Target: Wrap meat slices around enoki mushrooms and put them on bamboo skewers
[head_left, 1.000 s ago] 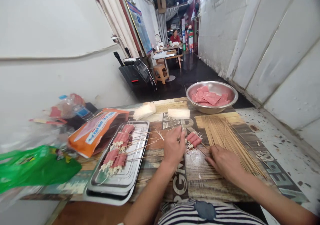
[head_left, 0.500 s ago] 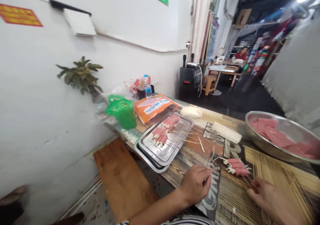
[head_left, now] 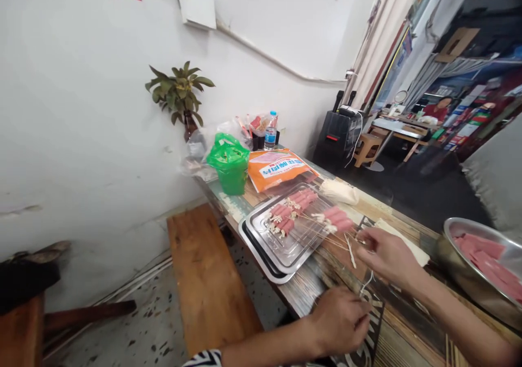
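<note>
My right hand is pinched on the ends of thin skewers carrying pink meat rolls. It holds them over the right edge of the steel tray. Several more skewered rolls lie in that tray. My left hand rests on the table's near edge with its fingers curled. Thin white strands show just beyond it, and what it grips is unclear. At the right, a steel bowl holds pink meat slices.
A green bag, an orange packet, a water bottle and a potted plant stand at the table's far end by the wall. White mushroom bundles lie beyond the tray. A wooden bench runs alongside. A person sits far back.
My view has swung left and down. My right hand has carried the skewered rolls from the table to the tray. My left hand has drawn back to the near edge.
</note>
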`<action>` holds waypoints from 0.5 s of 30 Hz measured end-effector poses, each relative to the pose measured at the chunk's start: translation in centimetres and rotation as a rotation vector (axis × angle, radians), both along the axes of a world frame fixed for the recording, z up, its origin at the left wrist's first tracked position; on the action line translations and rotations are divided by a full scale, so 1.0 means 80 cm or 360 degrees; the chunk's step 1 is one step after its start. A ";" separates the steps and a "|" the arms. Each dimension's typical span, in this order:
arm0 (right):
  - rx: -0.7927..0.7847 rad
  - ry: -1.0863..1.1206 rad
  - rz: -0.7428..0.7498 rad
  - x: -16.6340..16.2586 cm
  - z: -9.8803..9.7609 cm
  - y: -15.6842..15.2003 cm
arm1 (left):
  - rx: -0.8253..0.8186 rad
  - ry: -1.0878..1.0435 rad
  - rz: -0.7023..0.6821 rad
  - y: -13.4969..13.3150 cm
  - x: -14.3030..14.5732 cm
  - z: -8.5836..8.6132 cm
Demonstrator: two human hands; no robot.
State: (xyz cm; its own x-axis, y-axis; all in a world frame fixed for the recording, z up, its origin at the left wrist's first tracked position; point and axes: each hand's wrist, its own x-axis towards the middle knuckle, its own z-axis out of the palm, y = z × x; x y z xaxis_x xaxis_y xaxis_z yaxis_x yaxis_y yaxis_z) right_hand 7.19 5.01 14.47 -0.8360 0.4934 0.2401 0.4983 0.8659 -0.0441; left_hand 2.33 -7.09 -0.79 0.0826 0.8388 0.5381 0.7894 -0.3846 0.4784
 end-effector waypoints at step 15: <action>-0.0105 0.0163 0.0095 -0.063 -0.037 0.028 | -0.0144 0.0037 0.0032 -0.010 -0.009 0.019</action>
